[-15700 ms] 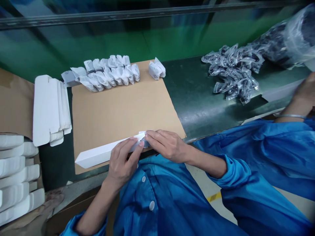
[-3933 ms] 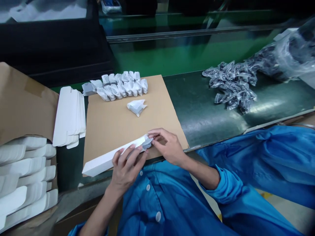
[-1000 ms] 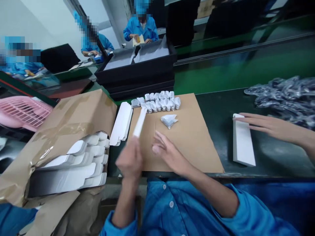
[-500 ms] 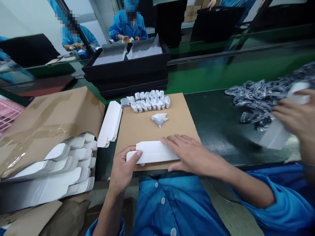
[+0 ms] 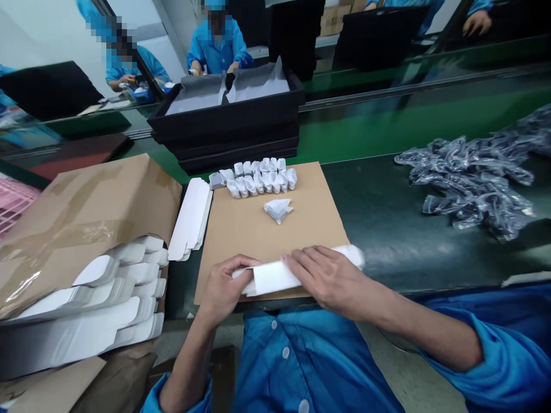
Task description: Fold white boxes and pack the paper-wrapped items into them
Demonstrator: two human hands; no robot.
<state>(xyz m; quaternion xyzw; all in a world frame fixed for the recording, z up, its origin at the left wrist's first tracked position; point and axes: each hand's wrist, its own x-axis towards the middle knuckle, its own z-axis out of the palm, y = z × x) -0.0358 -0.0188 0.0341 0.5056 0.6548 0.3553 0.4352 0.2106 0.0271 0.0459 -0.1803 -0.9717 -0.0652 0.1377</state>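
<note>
A long white paper carton (image 5: 274, 277) lies slantwise over the front of a brown cardboard sheet (image 5: 241, 235), its sides partly raised from flat. My left hand (image 5: 222, 291) pinches its left end, thumb near the end flap. Across its middle and right part, my right hand (image 5: 329, 281) is wrapped, hiding some of the carton; the far right end pokes out blurred beyond the fingers. Behind the carton sits one single piece wrapped in white paper (image 5: 278, 210). Farther back, several similar wrapped pieces (image 5: 262, 180) stand in rows.
Flat white cartons (image 5: 190, 218) lie left of the sheet. A large brown box (image 5: 107, 195) spills more flat cartons at far left. Black trays (image 5: 228, 129) are stacked behind. Plastic-bagged dark items (image 5: 469, 178) pile up at right. Co-workers in blue (image 5: 219, 46) sit across the bench.
The carton went from flat to partly raised and tilted, its right end now showing past my right hand. Another person's hand with a white carton at the right has left the view.
</note>
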